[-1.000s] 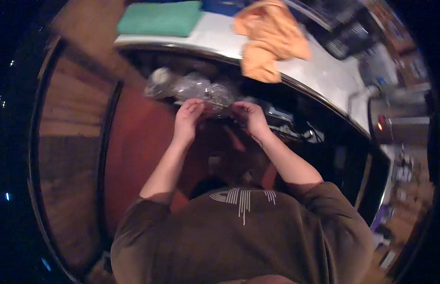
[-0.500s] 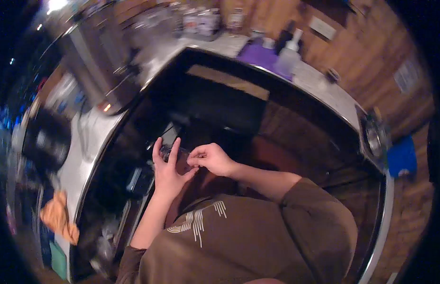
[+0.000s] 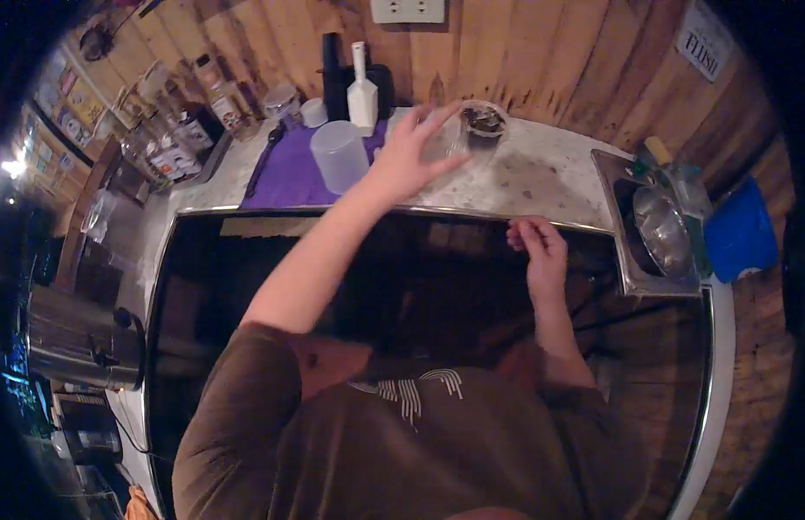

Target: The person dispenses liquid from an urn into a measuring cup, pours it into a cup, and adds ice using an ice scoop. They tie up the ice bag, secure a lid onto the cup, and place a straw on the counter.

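My left hand (image 3: 411, 160) reaches over the back counter with thumb and fingers spread apart. Its fingertips are beside a clear round container (image 3: 485, 126) with dark contents; whether they touch it I cannot tell. Under that forearm and wrist stands a translucent plastic cup (image 3: 339, 156) on a purple cloth (image 3: 290, 169). Above the dark glossy surface, near its back edge, is my right hand (image 3: 538, 245), fingers curled together. What those fingers hold, if anything, does not show.
A white scoop-shaped item (image 3: 362, 100) stands behind the cup. Several bottles (image 3: 225, 104) line the back left. To the right are a metal bowl (image 3: 662, 230) in a small sink (image 3: 623, 199) and a blue bucket (image 3: 740, 230). A large metal pot (image 3: 82, 338) sits at left.
The view has swung toward the back counter. My hands, close together before, are now apart: the left has reached forward to the counter, and the right has moved off to the right.
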{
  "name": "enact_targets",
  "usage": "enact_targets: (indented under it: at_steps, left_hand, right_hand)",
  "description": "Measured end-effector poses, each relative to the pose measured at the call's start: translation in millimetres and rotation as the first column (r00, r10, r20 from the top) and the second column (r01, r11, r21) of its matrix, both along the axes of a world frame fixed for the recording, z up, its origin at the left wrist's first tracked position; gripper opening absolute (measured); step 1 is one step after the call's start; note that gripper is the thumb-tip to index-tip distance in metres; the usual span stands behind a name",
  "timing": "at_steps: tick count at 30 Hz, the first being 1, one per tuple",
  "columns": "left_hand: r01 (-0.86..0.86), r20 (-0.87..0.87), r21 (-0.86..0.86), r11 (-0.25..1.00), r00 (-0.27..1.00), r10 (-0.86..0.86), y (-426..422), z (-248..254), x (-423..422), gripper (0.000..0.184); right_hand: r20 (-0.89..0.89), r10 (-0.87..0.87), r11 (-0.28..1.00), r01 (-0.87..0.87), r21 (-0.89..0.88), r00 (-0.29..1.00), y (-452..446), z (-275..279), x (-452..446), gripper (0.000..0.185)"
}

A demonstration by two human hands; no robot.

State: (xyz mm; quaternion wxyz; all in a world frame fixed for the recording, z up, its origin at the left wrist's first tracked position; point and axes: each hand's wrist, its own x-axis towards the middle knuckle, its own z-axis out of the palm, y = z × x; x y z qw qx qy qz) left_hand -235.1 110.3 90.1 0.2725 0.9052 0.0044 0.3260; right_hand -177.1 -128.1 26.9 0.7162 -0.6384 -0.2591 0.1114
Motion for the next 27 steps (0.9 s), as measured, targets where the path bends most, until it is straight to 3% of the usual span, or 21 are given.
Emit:
enact_targets:
  at_steps: [3, 5, 9, 12, 17, 24, 27]
  left_hand:
    - [0.002, -0.011, 0.117, 0.993, 1.0, -0.001, 15.2, -0.4, 76.5, 0.064]
    - [0.018, -0.119, 0.124, 0.992, 0.993, -0.003, 19.5, -0.9, 106.7, 0.066]
    - [0.063, -0.319, 0.133, 0.989, 0.947, -0.018, 14.4, 6.6, 127.1, 0.072]
    - [0.089, -0.357, 0.161, 0.983, 0.934, -0.026, 11.4, 1.0, 134.0, 0.071]
    - [0.099, -0.233, 0.2, 0.975, 0.971, -0.051, 4.1, -7.1, 135.5, 0.065]
    - [0.046, -0.127, 0.287, 0.957, 0.992, -0.01, 9.8, -16.0, 137.9, 0.06]
    - [0.058, -0.15, 0.247, 0.967, 0.988, -0.021, 6.2, -9.4, 131.9, 0.06]
  right_hand:
    - [0.02, -0.083, 0.996, 0.083, -0.011, 0.996, -17.4, -3.1, 35.2, 0.017]
    - [-0.009, -0.091, 0.996, 0.091, 0.003, 0.996, -23.5, -5.6, 53.1, 0.018]
    - [-0.003, -0.09, 0.996, 0.09, -0.006, 0.996, -29.5, -13.3, 79.4, 0.019]
    - [0.029, -0.104, 0.994, 0.104, -0.025, 0.994, -27.5, -14.2, 102.0, 0.02]
    - [0.017, -0.086, 0.995, 0.087, -0.058, 0.996, -1.0, -10.1, 136.3, 0.02]
    - [0.172, -0.025, 0.995, 0.042, -0.095, 0.985, 85.2, 4.0, 186.0, 0.024]
    - [0.273, 0.005, 0.992, 0.03, -0.126, 0.962, 102.9, 5.2, 196.2, 0.026]
